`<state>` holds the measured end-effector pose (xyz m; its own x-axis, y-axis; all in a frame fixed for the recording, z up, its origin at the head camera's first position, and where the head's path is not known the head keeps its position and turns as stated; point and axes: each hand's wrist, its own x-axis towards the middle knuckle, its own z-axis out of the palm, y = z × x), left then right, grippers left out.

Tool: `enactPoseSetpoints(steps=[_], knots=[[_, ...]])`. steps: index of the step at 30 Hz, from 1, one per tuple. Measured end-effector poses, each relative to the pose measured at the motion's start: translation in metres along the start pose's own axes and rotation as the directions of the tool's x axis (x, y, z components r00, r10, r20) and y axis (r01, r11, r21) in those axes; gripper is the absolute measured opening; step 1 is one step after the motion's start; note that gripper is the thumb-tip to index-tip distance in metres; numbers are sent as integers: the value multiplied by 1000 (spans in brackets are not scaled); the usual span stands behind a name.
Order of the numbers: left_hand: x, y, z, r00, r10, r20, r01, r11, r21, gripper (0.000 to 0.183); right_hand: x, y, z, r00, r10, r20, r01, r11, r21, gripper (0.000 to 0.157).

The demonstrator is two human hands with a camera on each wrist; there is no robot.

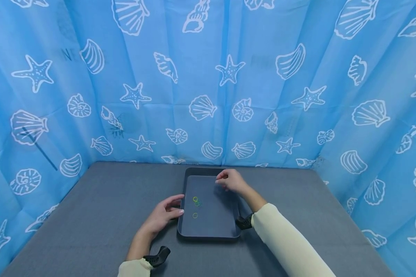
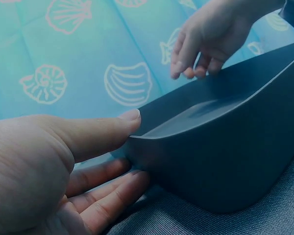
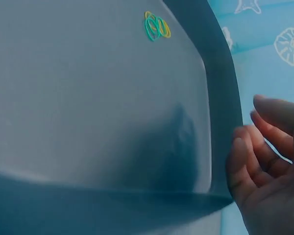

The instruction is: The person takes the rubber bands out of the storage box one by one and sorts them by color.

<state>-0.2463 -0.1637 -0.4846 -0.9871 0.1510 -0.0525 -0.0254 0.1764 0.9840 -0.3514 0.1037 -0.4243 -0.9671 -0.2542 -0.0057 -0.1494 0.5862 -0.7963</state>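
A dark grey rectangular tray with raised walls lies on the table. On its floor, left of the middle, thin loops like rubber bands cluster: a yellow loop and a green loop. Closer to the front is a pale yellow loop. My left hand touches the tray's left side, thumb at the rim and fingers against the outer wall. Above the tray's far right part hovers my right hand, fingers loosely bent. Nothing shows between them in the right wrist view.
A grey cloth covers the table around the tray. Blue curtains with white shell and starfish prints stand behind and at both sides. Each wrist carries a black device, such as the left wrist mount.
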Motion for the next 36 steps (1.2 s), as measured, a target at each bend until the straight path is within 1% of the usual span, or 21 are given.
enactPoseSetpoints(steps=[3,7,11,16,21,25,29,33,36], knots=[[0,0,0,1000,2,-2,-2,1000,3,49,-2,-3,3,994,-38,104,38,999,10,12],[0,0,0,1000,5,0,-5,1000,7,48,-4,-6,9,967,-91,236,89,996,18,19],[-1,-1,-1,1000,12,1,-12,1000,12,49,-4,-6,17,946,-132,297,135,991,11,19],[-1,-1,0,1000,12,4,-12,1000,21,49,-7,-8,28,935,-145,323,158,987,-15,16],[-1,-2,0,1000,11,8,-11,1000,15,50,-6,-6,37,939,-144,312,164,986,-36,8],[-1,-2,-1,1000,13,12,-13,1000,5,50,-6,-4,42,943,-134,306,155,987,-46,5],[0,-2,-1,1000,15,16,-15,1000,2,50,-6,-2,43,941,-113,319,137,989,-51,3],[-1,-2,-1,1000,15,12,-15,1000,7,50,-5,-2,46,938,-100,332,128,990,-64,4],[-1,-2,-1,1000,13,6,-13,1000,10,50,-5,-2,49,940,-81,332,114,990,-81,5]])
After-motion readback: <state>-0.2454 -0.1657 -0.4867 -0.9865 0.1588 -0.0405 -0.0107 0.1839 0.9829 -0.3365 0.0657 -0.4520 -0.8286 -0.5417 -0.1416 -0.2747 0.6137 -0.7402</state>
